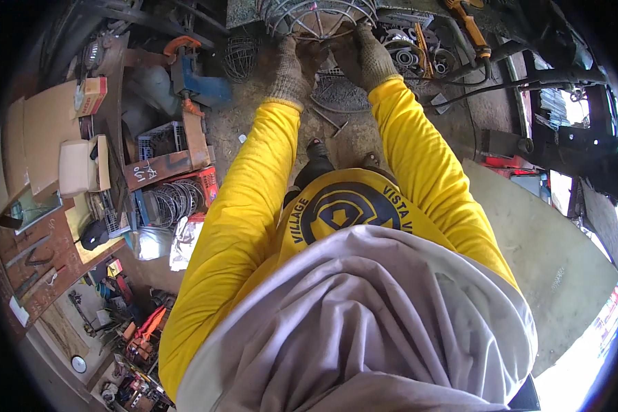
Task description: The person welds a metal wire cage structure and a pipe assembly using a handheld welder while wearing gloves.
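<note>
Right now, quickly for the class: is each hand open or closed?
Left hand: appears closed on the wire frame, left side.
Right hand: appears closed on its right side.

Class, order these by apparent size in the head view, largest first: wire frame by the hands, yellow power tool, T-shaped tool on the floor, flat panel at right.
1. Flat panel
2. Wire frame, partly cut off by the top edge
3. Yellow power tool
4. T-shaped tool, thin and smallest
</note>
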Demonstrator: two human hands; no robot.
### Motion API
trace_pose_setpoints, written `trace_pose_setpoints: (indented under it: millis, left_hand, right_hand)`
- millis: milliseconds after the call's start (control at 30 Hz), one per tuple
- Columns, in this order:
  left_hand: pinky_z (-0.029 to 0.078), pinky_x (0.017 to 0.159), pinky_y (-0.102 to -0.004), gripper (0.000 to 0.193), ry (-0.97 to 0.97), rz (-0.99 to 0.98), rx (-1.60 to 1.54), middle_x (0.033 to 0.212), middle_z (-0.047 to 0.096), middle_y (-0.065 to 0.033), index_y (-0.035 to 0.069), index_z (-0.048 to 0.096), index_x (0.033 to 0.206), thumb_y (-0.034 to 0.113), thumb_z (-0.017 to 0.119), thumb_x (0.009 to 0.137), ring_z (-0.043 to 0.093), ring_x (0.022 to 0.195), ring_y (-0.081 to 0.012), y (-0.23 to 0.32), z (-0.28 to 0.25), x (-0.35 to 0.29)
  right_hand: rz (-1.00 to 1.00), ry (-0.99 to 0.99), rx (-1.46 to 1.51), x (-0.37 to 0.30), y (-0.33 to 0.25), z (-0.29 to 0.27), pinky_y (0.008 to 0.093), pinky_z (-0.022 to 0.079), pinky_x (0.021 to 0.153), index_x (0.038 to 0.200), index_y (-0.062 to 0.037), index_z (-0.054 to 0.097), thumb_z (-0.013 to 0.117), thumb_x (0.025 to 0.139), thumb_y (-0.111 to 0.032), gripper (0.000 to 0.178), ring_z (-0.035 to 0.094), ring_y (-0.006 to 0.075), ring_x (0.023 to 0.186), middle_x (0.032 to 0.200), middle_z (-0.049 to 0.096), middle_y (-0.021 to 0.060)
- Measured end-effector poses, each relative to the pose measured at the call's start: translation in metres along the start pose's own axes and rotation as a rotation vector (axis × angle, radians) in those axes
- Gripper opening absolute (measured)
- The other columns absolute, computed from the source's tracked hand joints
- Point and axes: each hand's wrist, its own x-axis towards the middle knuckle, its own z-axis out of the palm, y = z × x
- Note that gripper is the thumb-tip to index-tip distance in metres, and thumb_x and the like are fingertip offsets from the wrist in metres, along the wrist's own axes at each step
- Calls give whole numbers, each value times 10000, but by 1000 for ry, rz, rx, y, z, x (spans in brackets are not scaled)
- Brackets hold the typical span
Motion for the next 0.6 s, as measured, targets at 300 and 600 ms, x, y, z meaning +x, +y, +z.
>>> trace_pose_setpoints:
  millis: [300,600]
  left_hand:
    - [406,1002,-472,335,-342,-468,-891,1130,599,-72,164,546,1182,412,502,961,563,1072,-263,1,-52,44]
    - [540,796,-482,295,-104,103,-64,1063,636,-64,210,547,1166,420,531,958,625,976,-259,7,-1,-9]
  right_hand:
    - [-52,82,-221,-16,11,23,321,505,911,1179,-42,589,406,1048,-270,321,625,201,1030,1123,657,111]
    - [-109,59,-196,-3,16,14,377,507,938,1213,-17,567,393,1045,-266,347,641,277,1013,1152,649,153]
